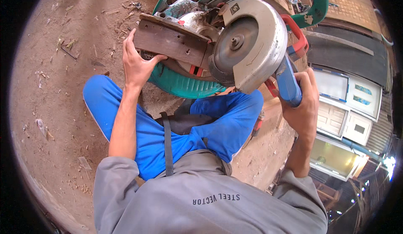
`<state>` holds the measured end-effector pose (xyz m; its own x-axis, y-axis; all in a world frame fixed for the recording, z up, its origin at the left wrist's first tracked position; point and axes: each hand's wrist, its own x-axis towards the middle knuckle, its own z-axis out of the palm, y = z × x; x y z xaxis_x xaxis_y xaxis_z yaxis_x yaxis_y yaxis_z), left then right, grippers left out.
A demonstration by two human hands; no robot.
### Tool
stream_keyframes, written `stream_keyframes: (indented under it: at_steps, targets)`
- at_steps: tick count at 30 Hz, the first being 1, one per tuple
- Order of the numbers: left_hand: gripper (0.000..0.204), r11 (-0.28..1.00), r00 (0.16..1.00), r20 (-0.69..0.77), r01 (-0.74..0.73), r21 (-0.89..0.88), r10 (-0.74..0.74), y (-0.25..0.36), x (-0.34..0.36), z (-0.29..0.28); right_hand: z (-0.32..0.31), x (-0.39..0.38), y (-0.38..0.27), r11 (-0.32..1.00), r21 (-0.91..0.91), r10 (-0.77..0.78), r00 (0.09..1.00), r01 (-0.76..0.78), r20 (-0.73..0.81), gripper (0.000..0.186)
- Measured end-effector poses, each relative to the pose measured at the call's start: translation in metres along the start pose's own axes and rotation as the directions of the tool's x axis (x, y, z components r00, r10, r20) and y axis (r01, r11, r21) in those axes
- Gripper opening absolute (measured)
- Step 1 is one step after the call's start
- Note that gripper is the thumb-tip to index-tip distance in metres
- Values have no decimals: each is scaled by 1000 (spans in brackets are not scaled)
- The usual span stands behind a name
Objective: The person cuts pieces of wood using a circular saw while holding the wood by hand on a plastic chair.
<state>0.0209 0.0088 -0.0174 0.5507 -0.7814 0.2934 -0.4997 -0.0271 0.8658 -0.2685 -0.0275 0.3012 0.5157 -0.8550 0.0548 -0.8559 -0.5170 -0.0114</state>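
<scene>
Two holds: left hand (pixel 137 64), brown board (pixel 170 43) | right hand (pixel 300 109), blue handle (pixel 288 83), partly hidden

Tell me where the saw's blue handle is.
Right of centre in the head view, the blue handle is in the right hand, beside the blade guard.

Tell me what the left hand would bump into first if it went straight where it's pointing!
Probably the brown board: the left hand is right at its left end, seeming to touch it. Depth is hard to judge, so it might slip past.
</scene>
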Motion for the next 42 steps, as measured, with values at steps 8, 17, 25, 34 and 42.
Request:
stream_keyframes:
  at_steps: [8,17,25,34,42]
  targets:
    - [113,999,999,30,35,-13,-35,-4,2,0,23,-22,-9,998,6,56,998,-56,-16,58]
    - [112,1000,1000,25,10,20,-11,-5,2,1,46,-37,-19,997,28,79,993,-77,-85,41]
    - [112,1000,1000,24,4,20,-4,-7,2,0,59,-50,-20,995,-19,98,992,-100,-82,52]
    - [113,999,1000,13,-23,25,23,-10,2,3,69,-54,-29,990,-4,141,985,-142,-102,48]
    - [112,1000,1000,21,-5,29,5,-9,2,3,79,-59,-31,990,5,137,980,-138,-142,51]
